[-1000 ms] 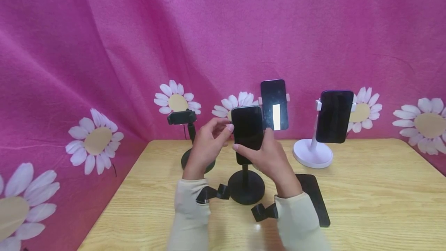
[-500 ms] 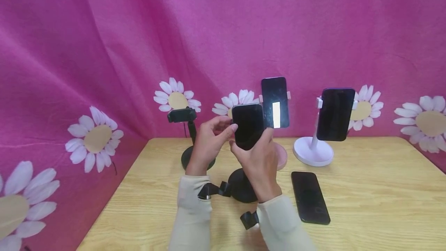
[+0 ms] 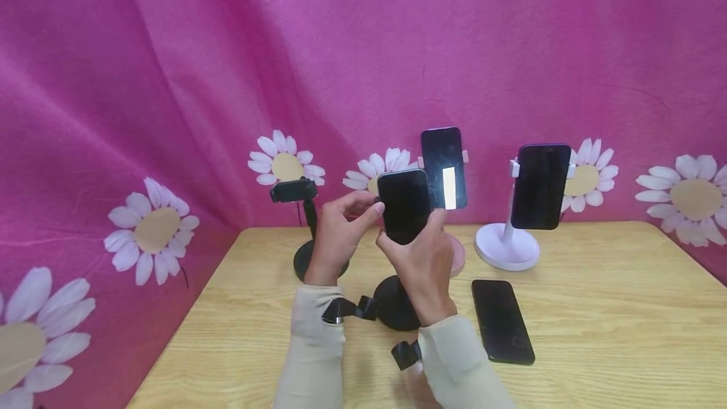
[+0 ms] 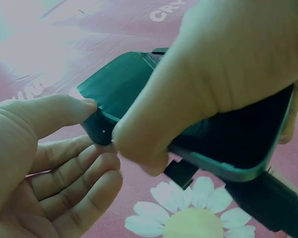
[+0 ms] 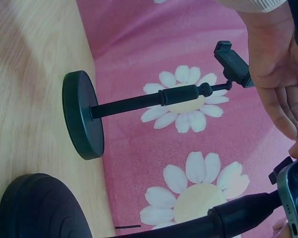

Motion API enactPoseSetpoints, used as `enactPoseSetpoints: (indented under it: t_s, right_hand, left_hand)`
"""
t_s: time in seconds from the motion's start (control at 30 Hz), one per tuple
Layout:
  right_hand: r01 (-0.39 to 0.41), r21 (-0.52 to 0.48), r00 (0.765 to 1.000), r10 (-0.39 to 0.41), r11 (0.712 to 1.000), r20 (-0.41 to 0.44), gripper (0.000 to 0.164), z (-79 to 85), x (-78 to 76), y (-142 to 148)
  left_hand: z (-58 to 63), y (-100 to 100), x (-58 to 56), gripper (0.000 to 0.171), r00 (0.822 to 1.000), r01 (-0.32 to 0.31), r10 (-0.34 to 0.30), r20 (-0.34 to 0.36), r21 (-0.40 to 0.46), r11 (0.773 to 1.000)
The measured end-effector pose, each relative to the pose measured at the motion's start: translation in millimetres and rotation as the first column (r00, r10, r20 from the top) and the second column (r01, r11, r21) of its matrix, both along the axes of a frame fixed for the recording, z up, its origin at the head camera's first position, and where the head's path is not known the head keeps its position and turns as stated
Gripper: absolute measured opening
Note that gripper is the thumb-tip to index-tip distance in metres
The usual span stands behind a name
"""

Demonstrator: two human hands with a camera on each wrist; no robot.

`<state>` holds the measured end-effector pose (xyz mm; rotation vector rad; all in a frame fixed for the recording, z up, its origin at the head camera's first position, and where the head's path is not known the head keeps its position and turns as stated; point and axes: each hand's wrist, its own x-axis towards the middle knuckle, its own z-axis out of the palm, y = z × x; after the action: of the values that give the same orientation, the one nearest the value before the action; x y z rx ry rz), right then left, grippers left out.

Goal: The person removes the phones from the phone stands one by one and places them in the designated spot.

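A black smartphone [image 3: 403,204] stands upright, tilted back, at the head of a black phone stand [image 3: 393,305]. My left hand [image 3: 342,232] pinches at the phone's left side with thumb and fingertips, where the stand's dark clamp sits. From below and to the right, my right hand [image 3: 423,260] grips the phone, its thumb [image 4: 149,134] lying across the front in the left wrist view. A black block of the clamp [image 5: 280,169] juts out beside the phone's edge in the right wrist view. The right hand covers the phone's lower part and the stand's upper pole.
Behind stand a phone on a pink stand [image 3: 445,169] and one on a white stand [image 3: 507,246]. At the left is another black stand [image 3: 293,190] with its holder turned sideways. A loose phone [image 3: 502,320] lies flat on the wooden table [image 3: 613,320], right of my right forearm.
My right hand has shifted left and closed in lower on the phone, uncovering the loose phone and pink base. Over the last half second both hands hold nearly still.
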<state>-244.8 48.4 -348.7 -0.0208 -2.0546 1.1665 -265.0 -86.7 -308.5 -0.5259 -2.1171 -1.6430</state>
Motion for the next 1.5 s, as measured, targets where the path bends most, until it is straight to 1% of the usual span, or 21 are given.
enactPoseSetpoints:
  t_s: [0.17, 0.4, 0.57, 0.77, 1.07, 1.17, 1.33, 1.5]
  right_hand:
    - [-0.013, -0.014, 1.0, 0.013, 1.0, -0.004, 0.067, -2.6, -1.8, 1]
    - [-0.035, -0.028, 0.999, 0.035, 0.999, 0.005, 0.066, -0.4, -1.0, 2]
    - [-0.063, -0.029, 0.997, 0.064, 0.998, 0.03, 0.068, 1.3, -0.2, 4]
    - [-0.136, -0.049, 0.987, 0.14, 0.989, 0.077, 0.069, 4.4, 1.4, 6]
    - [-0.242, -0.1, 0.96, 0.253, 0.965, 0.117, 0.068, 7.9, 2.9, 10]
    - [-0.256, -0.109, 0.955, 0.269, 0.961, 0.128, 0.068, 8.1, 3.6, 11]
    - [-0.267, -0.117, 0.948, 0.283, 0.956, 0.144, 0.071, 10.5, 5.1, 11]
    - [-0.259, -0.106, 0.948, 0.274, 0.96, 0.16, 0.072, 11.9, 5.1, 11]
  left_hand:
    - [-1.5, -3, 0.0, 0.027, 1.0, -0.026, 0.026, -0.002, 0.015, 1.0]
    - [-1.4, -4, -0.2, 0.026, 1.0, -0.019, 0.018, 0.007, 0.022, 1.0]
    - [-1.0, -4, 0.4, 0.026, 1.0, -0.016, 0.016, 0.011, 0.017, 1.0]
    - [-0.5, -4, -0.2, 0.025, 1.0, -0.029, 0.029, 0.01, 0.016, 0.999]
    - [1.6, -2, 0.0, 0.023, 0.999, -0.034, 0.035, -0.021, 0.025, 0.999]
    - [1.5, 0, 0.6, 0.021, 0.999, -0.036, 0.036, -0.023, 0.022, 0.999]
    - [2.1, 4, 1.5, 0.021, 1.0, -0.02, 0.02, -0.01, 0.009, 1.0]
    - [2.9, 5, 1.6, 0.02, 1.0, -0.026, 0.026, -0.002, -0.005, 1.0]
